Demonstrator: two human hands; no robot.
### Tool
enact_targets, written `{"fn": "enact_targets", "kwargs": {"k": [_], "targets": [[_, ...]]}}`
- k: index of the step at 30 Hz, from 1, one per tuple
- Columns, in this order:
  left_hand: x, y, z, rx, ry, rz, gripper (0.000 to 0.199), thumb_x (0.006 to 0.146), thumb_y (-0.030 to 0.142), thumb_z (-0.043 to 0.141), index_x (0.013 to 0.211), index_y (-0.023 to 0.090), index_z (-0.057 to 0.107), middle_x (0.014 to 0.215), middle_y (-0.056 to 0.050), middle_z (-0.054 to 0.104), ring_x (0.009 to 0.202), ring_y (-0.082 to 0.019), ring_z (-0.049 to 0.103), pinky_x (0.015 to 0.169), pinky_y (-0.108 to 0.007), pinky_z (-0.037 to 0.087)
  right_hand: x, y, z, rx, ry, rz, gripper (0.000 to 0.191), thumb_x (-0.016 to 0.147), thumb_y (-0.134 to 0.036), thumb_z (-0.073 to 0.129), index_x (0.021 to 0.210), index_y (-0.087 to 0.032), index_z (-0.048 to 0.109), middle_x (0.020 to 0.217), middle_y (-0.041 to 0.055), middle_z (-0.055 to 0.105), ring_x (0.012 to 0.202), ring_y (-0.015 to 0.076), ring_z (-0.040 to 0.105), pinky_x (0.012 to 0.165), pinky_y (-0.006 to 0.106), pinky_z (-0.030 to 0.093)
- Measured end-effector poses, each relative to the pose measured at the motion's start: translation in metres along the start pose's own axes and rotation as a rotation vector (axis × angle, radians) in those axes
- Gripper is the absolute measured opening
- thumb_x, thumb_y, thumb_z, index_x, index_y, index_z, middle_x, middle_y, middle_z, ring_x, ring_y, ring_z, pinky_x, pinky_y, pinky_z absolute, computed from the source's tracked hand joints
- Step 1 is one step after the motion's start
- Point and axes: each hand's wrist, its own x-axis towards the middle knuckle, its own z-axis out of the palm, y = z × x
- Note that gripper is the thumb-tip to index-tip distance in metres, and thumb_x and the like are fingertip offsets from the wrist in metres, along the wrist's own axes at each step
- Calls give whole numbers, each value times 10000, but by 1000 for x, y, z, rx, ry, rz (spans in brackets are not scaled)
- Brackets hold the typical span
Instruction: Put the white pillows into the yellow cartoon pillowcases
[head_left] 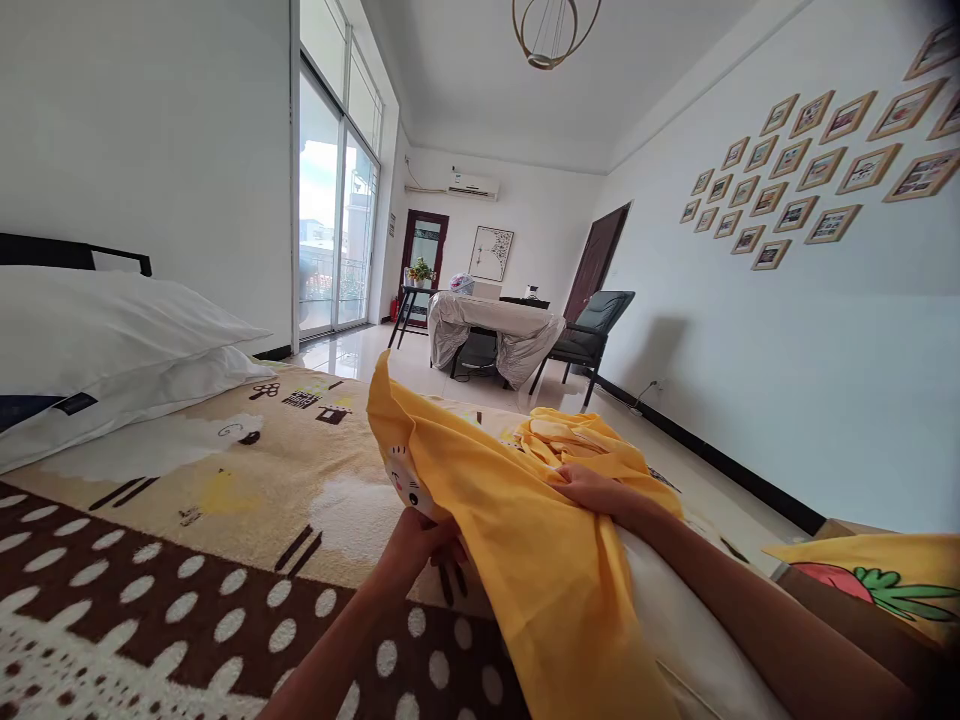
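Observation:
A yellow cloth (517,540) with a printed cartoon face stretches over the middle of the bed, one corner raised at its far left. My left hand (424,545) is closed on its left edge, just below the printed face. Farther right, my right hand (589,490) pinches the cloth's upper right part. More of the yellow fabric (577,435) lies bunched beyond my right hand. Something white (667,610) shows beneath the cloth, next to my right forearm.
White pillows (112,330) lie at the left on a patterned blanket (285,450). At the right edge a yellow piece with a radish print (885,580) rests on a brown box. A covered table (495,315) and a black chair (592,335) stand beyond the bed.

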Motion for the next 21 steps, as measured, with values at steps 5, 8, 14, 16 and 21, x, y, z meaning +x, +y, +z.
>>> {"fn": "enact_targets", "kwargs": {"k": [5, 8, 14, 16, 21], "targets": [[-2, -10, -1, -23, -54, -7, 527, 647, 594, 665, 420, 152, 490, 322, -1, 423, 323, -74, 346, 411, -243, 193, 15, 12, -10, -4, 116, 6, 361, 656, -537, 615, 588, -192, 531, 625, 19, 571, 563, 137, 477, 525, 272, 373], [-6, -5, -6, -36, -164, -51, 463, 582, 580, 723, 544, 145, 569, 339, 13, 450, 310, -92, 368, 398, -242, 222, 23, 19, -16, -24, 194, 24, 345, 683, -497, 589, 538, -204, 479, 600, 14, 546, 567, 138, 456, 540, 279, 350], [-33, 47, -19, 367, -376, -238, 507, 769, 566, 564, 479, 151, 566, 346, 0, 480, 299, -96, 405, 408, -233, 218, 23, 21, -8, -41, 163, 102, 308, 662, -400, 664, 514, -206, 475, 558, 6, 546, 561, 139, 466, 524, 268, 342], [-39, 64, -20, 466, -254, -218, 528, 792, 600, 509, 532, 153, 618, 352, -8, 506, 310, -115, 441, 426, -230, 288, 16, 19, 2, -26, 104, 127, 278, 668, -397, 665, 546, -203, 507, 587, 14, 579, 575, 146, 496, 524, 263, 363], [-22, 57, -30, 466, 330, -143, 483, 748, 574, 581, 464, 184, 574, 399, -63, 545, 453, -221, 568, 481, -273, 398, -6, 16, 37, 16, -26, 135, 219, 686, -412, 645, 676, -205, 574, 719, 16, 637, 658, 155, 551, 539, 247, 392]]}}
